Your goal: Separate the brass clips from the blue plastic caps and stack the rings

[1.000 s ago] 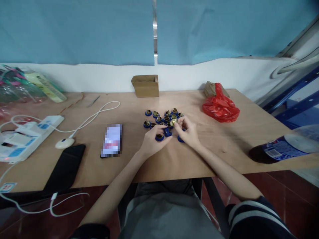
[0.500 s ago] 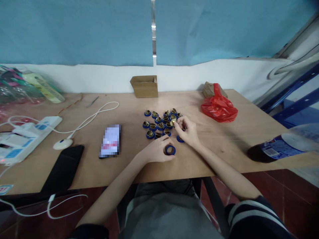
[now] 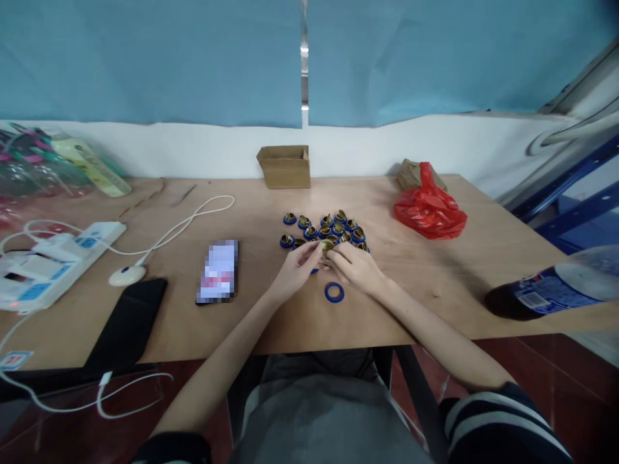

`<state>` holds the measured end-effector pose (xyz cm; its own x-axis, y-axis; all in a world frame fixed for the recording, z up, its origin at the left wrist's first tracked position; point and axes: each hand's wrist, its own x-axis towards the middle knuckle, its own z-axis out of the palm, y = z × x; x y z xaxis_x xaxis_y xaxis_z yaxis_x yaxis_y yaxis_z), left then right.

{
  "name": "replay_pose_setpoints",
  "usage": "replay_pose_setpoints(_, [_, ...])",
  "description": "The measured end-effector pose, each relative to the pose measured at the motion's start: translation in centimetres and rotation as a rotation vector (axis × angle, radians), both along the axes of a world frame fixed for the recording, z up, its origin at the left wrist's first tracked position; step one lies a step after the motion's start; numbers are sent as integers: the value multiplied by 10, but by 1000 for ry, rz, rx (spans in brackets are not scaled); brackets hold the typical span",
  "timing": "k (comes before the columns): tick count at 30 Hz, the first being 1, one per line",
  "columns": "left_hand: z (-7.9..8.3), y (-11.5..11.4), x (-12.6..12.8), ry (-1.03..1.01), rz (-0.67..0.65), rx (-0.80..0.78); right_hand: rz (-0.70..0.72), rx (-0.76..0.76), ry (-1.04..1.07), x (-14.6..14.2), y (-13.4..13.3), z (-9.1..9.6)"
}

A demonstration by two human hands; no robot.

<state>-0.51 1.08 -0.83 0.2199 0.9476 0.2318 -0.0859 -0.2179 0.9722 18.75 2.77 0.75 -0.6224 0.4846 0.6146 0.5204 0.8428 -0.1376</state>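
Note:
My left hand (image 3: 297, 269) and my right hand (image 3: 358, 266) meet at the front of the cluster. Between their fingertips, both pinch a small brass-coloured round metal piece (image 3: 327, 245); its far details are too small to make out. Just below the hands, a blue ring (image 3: 334, 292) lies flat on the table by itself. Behind and around the fingers stand several brass-coloured metal pieces seated in blue rings, among them one at the left (image 3: 287, 240) and one at the back (image 3: 289, 218). My hands hide part of the nearest ones.
A cardboard box (image 3: 284, 169) stands at the back of the wooden table (image 3: 396, 309). To the right are a red plastic bag (image 3: 430, 209) and a lying drink bottle (image 3: 546, 293). On the left lie a phone (image 3: 217, 272), a black slab (image 3: 126, 322), a power strip (image 3: 65, 267) and white cables.
My left hand has let go of the blue ring, which now lies on the table, and has moved up to the brass-coloured piece. My right hand has brought that piece slightly down and left.

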Motion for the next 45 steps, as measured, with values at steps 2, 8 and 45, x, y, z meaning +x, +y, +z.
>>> replay_pose_setpoints(2, [2, -1, -1, -6, 32, 32, 11, -33, 17, -2, -2, 1])
replay_pose_setpoints(8, [8, -4, -3, -11, 10, 87, -4, -6, 85, -1, -1, 4])
replay_pose_setpoints(45, [5, -60, -85, 1210, 305, 227, -85, -225, -120, 7, 25, -12])
